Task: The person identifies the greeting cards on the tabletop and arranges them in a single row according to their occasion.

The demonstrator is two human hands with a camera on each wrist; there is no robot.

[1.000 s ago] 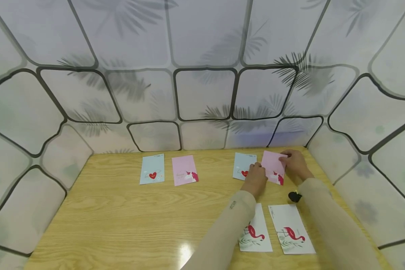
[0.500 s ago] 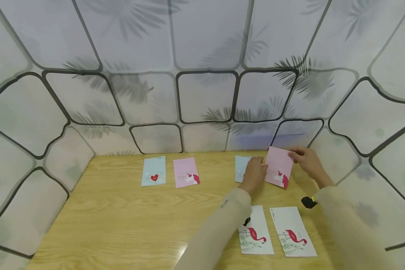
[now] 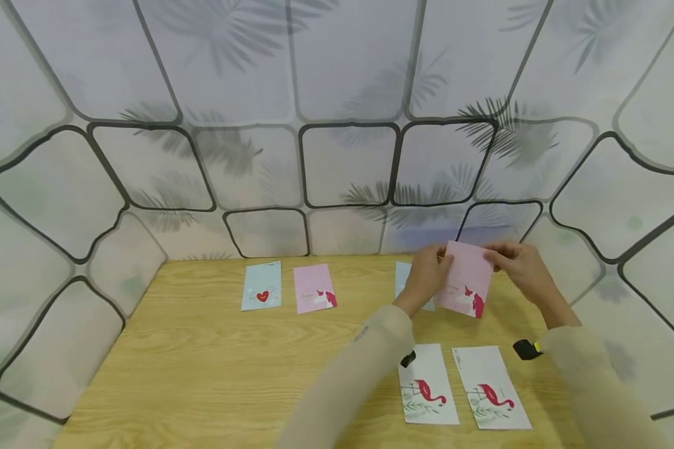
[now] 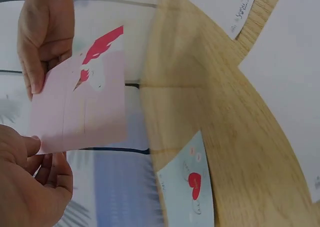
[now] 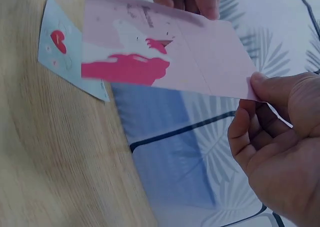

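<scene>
A pink card (image 3: 467,274) with a white unicorn and red mane is held raised above the table's back right. My left hand (image 3: 425,275) pinches its left edge, thumb in front, as the left wrist view shows. At the opposite edge my right hand (image 3: 523,269) pinches an upper corner; the right wrist view shows that thumb (image 5: 272,87) on the card's face. Behind my left hand lies a light blue card (image 4: 187,187) with a red heart, partly hidden in the head view. Both grips leave the unicorn print uncovered.
Another blue heart card (image 3: 262,284) and pink unicorn card (image 3: 312,287) lie at the back left of the wooden table (image 3: 230,368). Two white flamingo cards (image 3: 429,374) (image 3: 488,380) lie near the front right. Patterned fabric walls (image 3: 348,165) enclose the table.
The pink card has come up off the table and tilted, with both hands holding it. My right hand has shifted slightly right, and my left hand now grips the card's left edge.
</scene>
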